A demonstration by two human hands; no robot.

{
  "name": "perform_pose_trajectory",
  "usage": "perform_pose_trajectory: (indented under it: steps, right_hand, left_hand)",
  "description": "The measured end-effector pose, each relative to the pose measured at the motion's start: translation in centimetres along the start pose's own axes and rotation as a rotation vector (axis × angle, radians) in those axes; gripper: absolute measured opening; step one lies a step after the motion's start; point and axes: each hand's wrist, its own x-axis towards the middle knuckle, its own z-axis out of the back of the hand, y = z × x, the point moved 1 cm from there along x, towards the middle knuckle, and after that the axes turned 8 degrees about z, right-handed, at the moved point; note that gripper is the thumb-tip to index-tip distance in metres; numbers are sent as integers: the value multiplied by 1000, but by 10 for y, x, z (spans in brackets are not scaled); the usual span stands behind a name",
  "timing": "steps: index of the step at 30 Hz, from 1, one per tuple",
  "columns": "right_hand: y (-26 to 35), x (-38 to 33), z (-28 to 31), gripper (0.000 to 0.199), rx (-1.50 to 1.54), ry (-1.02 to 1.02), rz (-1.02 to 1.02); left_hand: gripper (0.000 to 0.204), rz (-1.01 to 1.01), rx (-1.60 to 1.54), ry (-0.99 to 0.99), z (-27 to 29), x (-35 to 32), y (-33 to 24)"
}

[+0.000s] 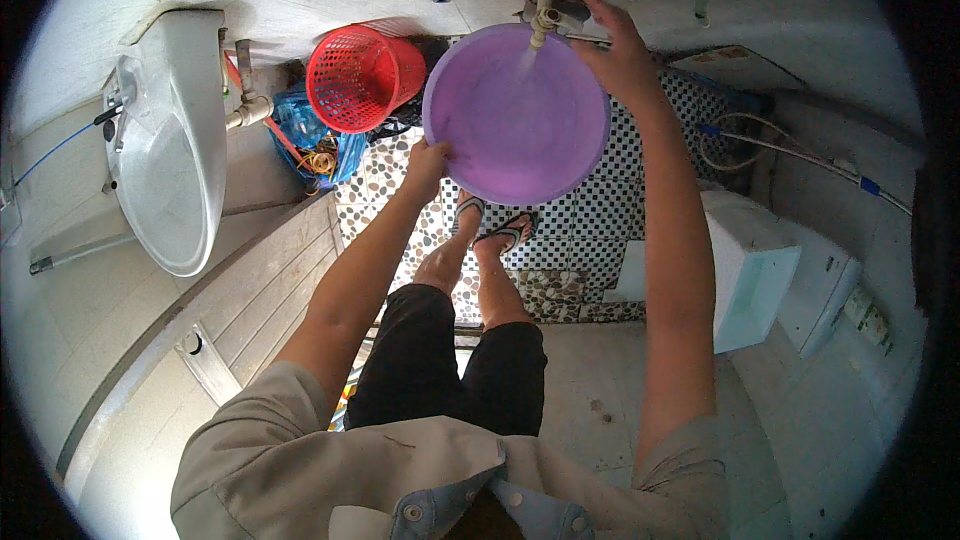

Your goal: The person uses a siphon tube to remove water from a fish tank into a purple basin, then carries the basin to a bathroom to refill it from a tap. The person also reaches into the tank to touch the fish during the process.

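Note:
A round purple plastic basin [603, 125] is under a wall tap [541, 24], and a stream of water [526, 62] runs from the spout into it. My left hand [428, 162] is closed on the basin's near left rim. Up at the tap, my right hand [622, 52] has its thumb and fingers around the tap's handle [590, 39]. How firmly it grips cannot be made out.
A red perforated plastic basket [345, 80] stands left of the basin, with blue plastic bags [300, 125] beside it. Further left hangs a white washbasin [165, 180]. A hose [800, 150] and a white toilet [750, 260] are on the right. Patterned tiles [590, 230] cover the floor.

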Motion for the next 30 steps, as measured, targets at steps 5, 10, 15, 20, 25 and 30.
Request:
perform_pose_trajectory:
  steps: [5,10,15,20,25,30]
  right_hand:
    - [-41,-53,-25,80,66,159,-715]
    - [-12,-63,-36,85,447,142,-848]
    - [-24,-60,-41,84,559,48,-978]
    - [-10,-50,-36,107,724,-7,-1074]
    - [3,-38,-27,115,786,14,-997]
    - [-5,-25,-31,115,792,28,-996]
  left_hand:
    - [39,-30,-27,-12,4,6,4]
    - [36,-42,-18,-55,18,13,5]
    - [32,-84,158,-96,18,6,-7]
    - [33,-292,113,-231,18,8,-14]
    - [28,-305,-62,-271,12,0,-23]
    - [28,-363,-170,-330,14,1,-25]
